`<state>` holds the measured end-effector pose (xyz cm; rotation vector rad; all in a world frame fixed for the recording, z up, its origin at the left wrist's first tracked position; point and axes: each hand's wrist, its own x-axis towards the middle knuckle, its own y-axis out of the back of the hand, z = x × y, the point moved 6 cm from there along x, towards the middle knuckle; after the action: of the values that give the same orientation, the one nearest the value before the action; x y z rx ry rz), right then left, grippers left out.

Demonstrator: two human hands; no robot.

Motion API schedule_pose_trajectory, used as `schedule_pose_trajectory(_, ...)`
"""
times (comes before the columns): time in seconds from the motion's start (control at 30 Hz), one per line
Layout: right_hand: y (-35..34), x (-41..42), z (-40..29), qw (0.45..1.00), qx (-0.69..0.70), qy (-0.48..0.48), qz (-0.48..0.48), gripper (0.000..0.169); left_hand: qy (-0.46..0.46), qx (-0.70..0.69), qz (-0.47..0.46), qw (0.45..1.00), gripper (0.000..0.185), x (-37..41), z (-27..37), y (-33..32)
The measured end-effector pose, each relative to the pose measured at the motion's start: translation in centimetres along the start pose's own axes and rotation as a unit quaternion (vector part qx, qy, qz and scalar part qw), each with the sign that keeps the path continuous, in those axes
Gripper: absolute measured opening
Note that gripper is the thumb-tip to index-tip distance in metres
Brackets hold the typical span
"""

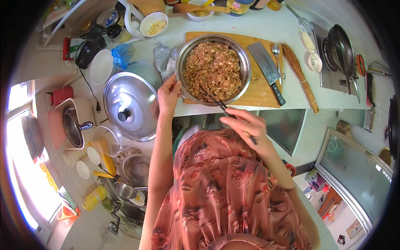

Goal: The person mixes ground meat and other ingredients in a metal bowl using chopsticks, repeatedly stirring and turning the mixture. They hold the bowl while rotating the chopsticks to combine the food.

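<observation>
A round stainless steel basin (247, 78) sits on a wooden cutting board (265, 99), filled with brownish minced meat mixture (215, 67). My left hand (169, 93) grips the basin's rim at its left side. In my right hand (248, 125) is a pair of dark chopsticks (222, 105), whose tips are sunk in the mixture near the basin's front edge. A cleaver (265, 64) with a black handle lies on the board to the right of the basin. Beside the cleaver rests a metal spoon (277, 57).
Left of the basin is a large domed metal lid (137, 97). A straw whisk brush (300, 75) lies right of the board, before a wok (340, 47) on the gas stove. Behind stand a bowl of garlic cloves (154, 24) and a wooden spatula (200, 8). The sink area holds another metal bowl (125, 190).
</observation>
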<state>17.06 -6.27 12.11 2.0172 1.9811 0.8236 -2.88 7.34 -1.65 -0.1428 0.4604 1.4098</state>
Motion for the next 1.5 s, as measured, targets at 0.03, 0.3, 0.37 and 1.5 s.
schedule_pose_trajectory(0.03, 1.2, -0.2, -0.2, 0.999, 0.037, -0.033, 0.023, 0.024, 0.001, 0.001, 0.003, 1.0, 0.035, 0.0, -0.1, 0.1)
schedule_pose_trajectory(0.3, -1.6, 0.6, 0.5, 0.998, -0.046, -0.009, 0.052, 0.029, 0.006, -0.014, -0.017, 1.0, 0.033, 0.1, -0.1, -0.2)
schedule_pose_trajectory(0.37, -2.5, 0.1, -0.7, 0.996, -0.083, 0.022, 0.005, 0.03, 0.005, -0.004, -0.02, 1.0, 0.033, 0.0, 0.0, 0.0)
schedule_pose_trajectory(1.5, 6.0, 14.0, 9.6, 0.945, 0.107, -0.2, -0.235, 0.016, -0.005, -0.05, 0.057, 0.997, 0.032, 0.8, 0.0, 0.2)
